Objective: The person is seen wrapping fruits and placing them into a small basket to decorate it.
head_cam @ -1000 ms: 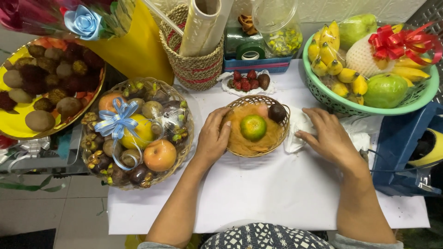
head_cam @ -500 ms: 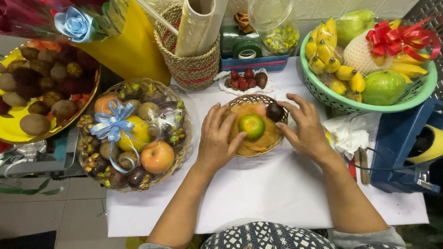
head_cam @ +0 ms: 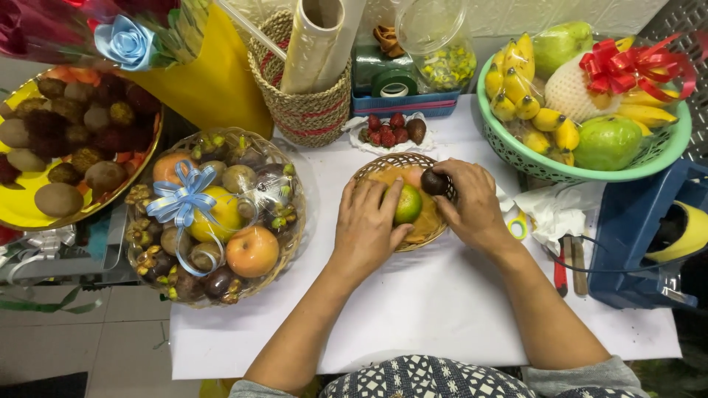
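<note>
A small woven basket (head_cam: 375, 169) sits on the white table sheet (head_cam: 442, 302) in front of me. It holds orange fruit, a green citrus fruit (head_cam: 408, 205) and a dark round fruit (head_cam: 434, 182). My left hand (head_cam: 366, 228) lies over the basket's left side, fingers against the green fruit. My right hand (head_cam: 472, 206) is at the basket's right rim, fingers around the dark fruit.
A wrapped fruit basket with a blue bow (head_cam: 210, 214) stands at the left. A green basket of bananas and guavas (head_cam: 582, 110) is at the back right. Behind are a plate of strawberries (head_cam: 391, 133), a wicker holder with rolls (head_cam: 302, 96) and tools (head_cam: 568, 262) at the right.
My right hand has come in from the white wrapping at the right onto the basket's rim and closed on the dark fruit. My left hand has slid further over the basket.
</note>
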